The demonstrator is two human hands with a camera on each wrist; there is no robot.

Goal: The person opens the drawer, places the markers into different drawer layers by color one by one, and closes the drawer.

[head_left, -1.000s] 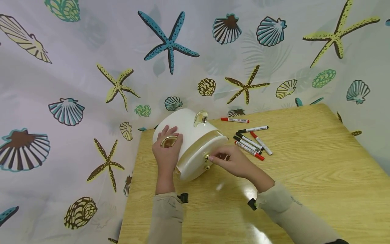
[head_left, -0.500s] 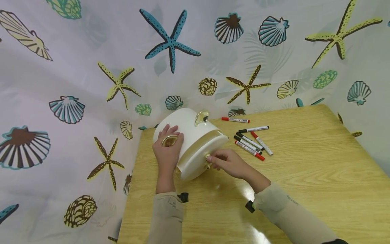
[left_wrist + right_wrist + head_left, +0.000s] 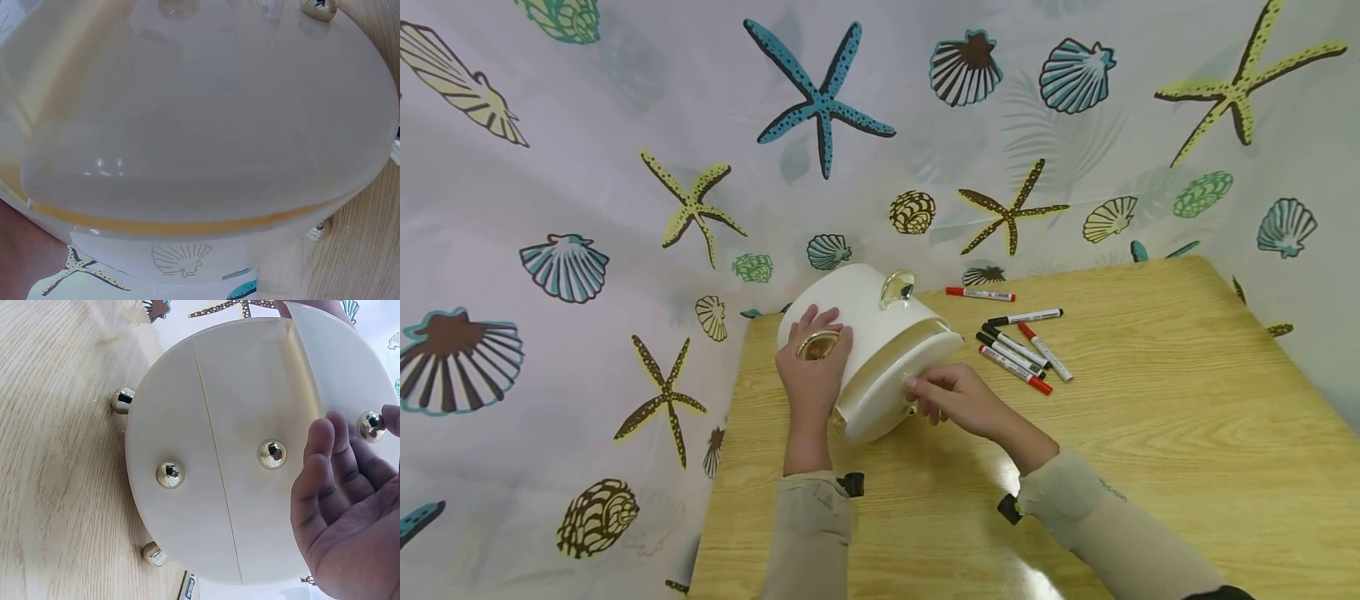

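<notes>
A white, round-fronted drawer box [image 3: 850, 304] with gold fittings stands on the table, its top drawer [image 3: 344, 353] pulled part way out. My left hand [image 3: 811, 367] rests on the curved body with fingers spread, beside a gold ring handle [image 3: 817, 345]. At the front, my right hand [image 3: 958, 396] pinches the gold knob [image 3: 371, 426] of the top drawer between thumb and forefinger. Its other fingers curl loosely in front of the middle knob [image 3: 272, 454]. A lower knob [image 3: 170, 475] shows on the front too. In the left wrist view the drawer front [image 3: 212, 125] fills most of the picture.
Several red and black markers [image 3: 1015, 354] lie on the wooden table [image 3: 1150, 400] right of the box. One red marker [image 3: 981, 293] lies apart, near the back edge. A curtain [image 3: 850, 208] printed with shells and starfish hangs behind and to the left.
My right wrist has shifted slightly left, and my fingers now cover the upper knob in the head view. My left hand and the box look almost unmoved.
</notes>
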